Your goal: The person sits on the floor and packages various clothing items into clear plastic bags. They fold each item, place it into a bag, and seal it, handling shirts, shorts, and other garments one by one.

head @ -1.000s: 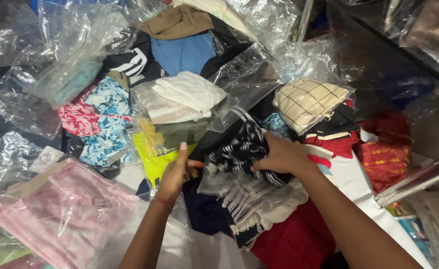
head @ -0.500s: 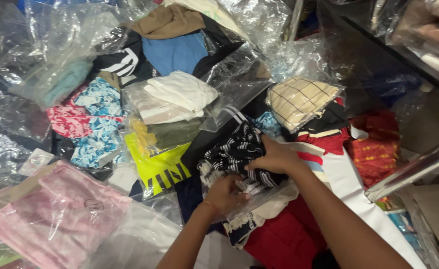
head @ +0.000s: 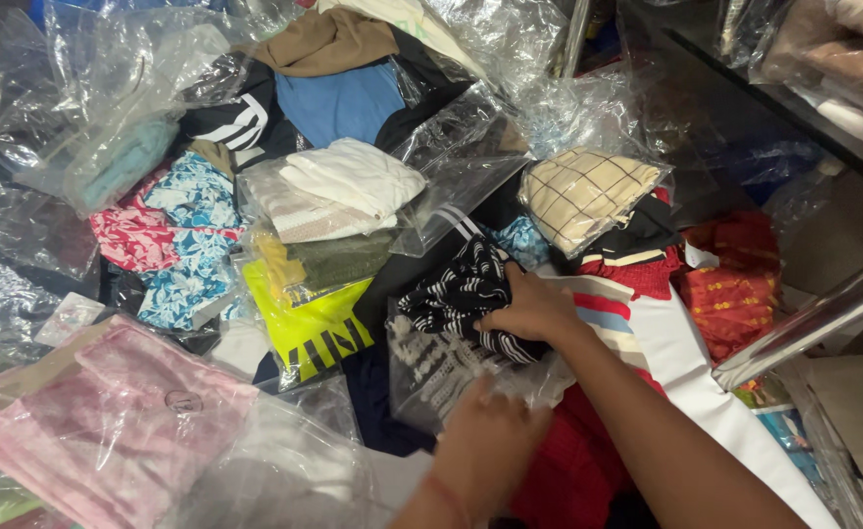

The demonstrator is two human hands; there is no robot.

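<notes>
Looking over the pile of bagged clothes [head: 333,196], we work near its lower middle, where a striped garment [head: 461,294] sits half inside a clear bag [head: 441,377]. Our right hand [head: 534,309] closes its fingers on the garment, probably to steer it. Our left hand [head: 485,441] pinches the bag to keep it steady. The garment's long axis runs diagonally, pointing up-right.

Striped garment [head: 466,294] sits mid-pile, half inside a clear bag [head: 441,367], right hand [head: 534,312] on top, left hand [head: 485,446] at the bag's near edge. Checked bagged garment [head: 583,196] lies behind-right; folded knit bundle [head: 338,191] behind-left; large bagged garment [head: 98,416] far left.
</notes>
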